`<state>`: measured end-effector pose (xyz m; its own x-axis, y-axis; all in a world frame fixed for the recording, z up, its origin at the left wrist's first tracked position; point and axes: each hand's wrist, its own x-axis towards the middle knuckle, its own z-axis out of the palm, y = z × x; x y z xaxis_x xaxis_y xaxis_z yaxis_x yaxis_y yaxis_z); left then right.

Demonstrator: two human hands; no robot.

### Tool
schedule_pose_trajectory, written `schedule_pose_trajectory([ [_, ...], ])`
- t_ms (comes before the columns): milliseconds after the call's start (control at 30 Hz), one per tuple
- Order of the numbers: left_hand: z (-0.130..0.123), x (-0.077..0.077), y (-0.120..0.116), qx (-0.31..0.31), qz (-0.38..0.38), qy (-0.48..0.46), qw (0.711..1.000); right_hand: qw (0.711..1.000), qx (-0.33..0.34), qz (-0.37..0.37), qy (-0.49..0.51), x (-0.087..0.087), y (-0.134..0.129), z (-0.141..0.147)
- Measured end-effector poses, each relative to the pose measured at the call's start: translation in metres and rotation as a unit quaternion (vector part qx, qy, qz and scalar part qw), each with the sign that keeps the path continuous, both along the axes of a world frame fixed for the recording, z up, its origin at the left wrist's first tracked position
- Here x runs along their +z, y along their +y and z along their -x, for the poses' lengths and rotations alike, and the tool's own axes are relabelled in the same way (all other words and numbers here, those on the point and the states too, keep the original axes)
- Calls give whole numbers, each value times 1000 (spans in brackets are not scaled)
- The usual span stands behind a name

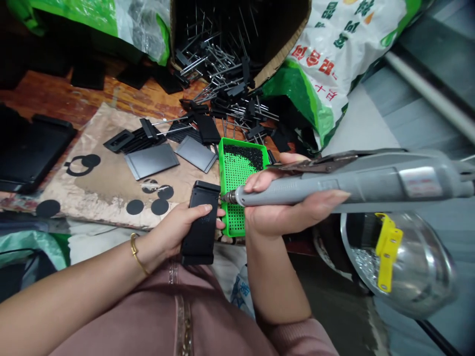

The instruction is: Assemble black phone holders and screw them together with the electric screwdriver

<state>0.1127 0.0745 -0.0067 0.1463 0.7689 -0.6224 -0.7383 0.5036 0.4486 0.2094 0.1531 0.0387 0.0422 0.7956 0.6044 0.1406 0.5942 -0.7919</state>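
My left hand (178, 230) grips a black rectangular plastic part (200, 222), holding it upright with the fingers across its face. My right hand (285, 207) is wrapped around a grey electric rotary tool (334, 185), whose metal tip (229, 198) sits at the top right corner of the black part. Between my hands lies a bright green perforated tray (233, 185), with small black pieces packed in its far end. Its near end is partly hidden behind my right hand.
A cardboard box (237, 34) spills metal pins with black fittings onto a wooden surface (74, 94). A stained tan sheet (100, 193) holds flat black plates and discs. Woven bags stand behind, and a clear dome with a yellow clip (388, 252) sits at right.
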Motion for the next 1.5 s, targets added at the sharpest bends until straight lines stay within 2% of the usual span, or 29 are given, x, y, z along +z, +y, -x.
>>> schedule_pose_trajectory([
  [167,1,-4,0,-33,-10,21,999,1000,9,15,-2,-3,-1,-3],
  [333,2,-3,-1,-33,-6,21,999,999,32,37,21,-5,-3,-4],
  [733,1,2,0,-35,-2,32,999,997,62,37,28,-5,-4,-5],
  [1033,0,1,-4,-41,-7,56,998,996,75,29,-43,-9,-6,-5],
  [1200,4,-2,-3,-45,-17,35,998,989,134,21,57,-6,-4,-4],
  [1333,11,1,-1,-58,-2,-17,998,977,163,-19,135,13,3,-22],
  [1433,15,1,-1,-45,6,2,999,980,119,-57,149,20,10,-51],
  [1500,15,0,-1,-47,-1,23,999,986,72,-71,133,14,14,-69],
])
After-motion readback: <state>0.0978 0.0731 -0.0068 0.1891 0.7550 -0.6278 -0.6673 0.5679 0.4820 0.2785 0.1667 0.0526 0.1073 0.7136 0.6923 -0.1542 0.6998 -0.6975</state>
